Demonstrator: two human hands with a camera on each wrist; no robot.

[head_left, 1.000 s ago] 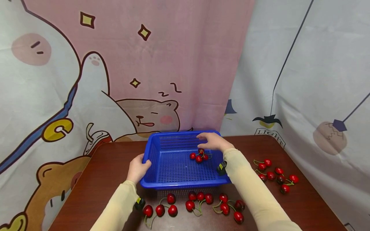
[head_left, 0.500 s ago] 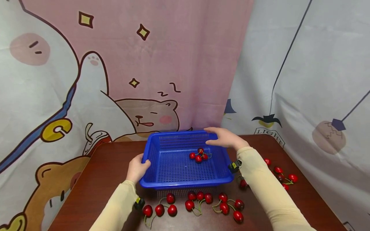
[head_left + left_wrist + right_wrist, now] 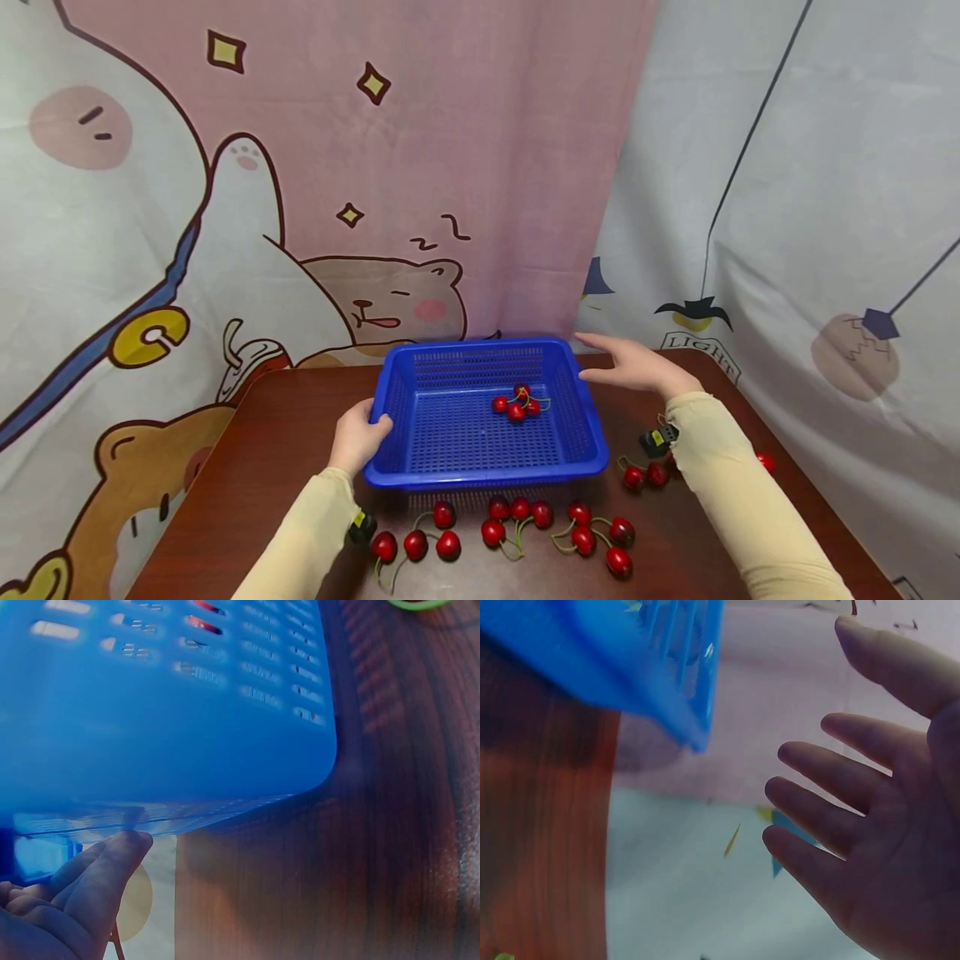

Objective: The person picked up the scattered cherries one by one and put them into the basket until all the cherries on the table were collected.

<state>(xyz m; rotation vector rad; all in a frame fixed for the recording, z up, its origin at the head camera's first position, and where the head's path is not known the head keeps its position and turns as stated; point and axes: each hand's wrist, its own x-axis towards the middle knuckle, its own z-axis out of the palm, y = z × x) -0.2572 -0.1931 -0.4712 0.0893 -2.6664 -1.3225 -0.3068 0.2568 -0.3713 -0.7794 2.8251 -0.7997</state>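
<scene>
My left hand (image 3: 357, 439) grips the left rim of a blue plastic basket (image 3: 480, 481), thumb over the edge. In the left wrist view the fingers (image 3: 112, 877) lie against the basket's outer wall (image 3: 187, 750). Inside the basket, right of its middle, lies a small bunch of red cherries (image 3: 516, 412) with green stems. My right hand (image 3: 633, 364) hovers just beyond the basket's right rim, holding nothing. The right wrist view shows its fingers spread and apart from the basket (image 3: 645, 682).
Three bunches of cherries lie along the table's front: left (image 3: 416, 546), middle (image 3: 492, 534) and right (image 3: 583, 542). More cherries (image 3: 633, 477) are on the right side, partly hidden by my right sleeve (image 3: 735, 492). A printed curtain (image 3: 480, 167) hangs behind the brown table (image 3: 277, 433).
My right hand has moved right, from above the cherries in the basket to outside its right rim. The left hand and the basket have stayed put.
</scene>
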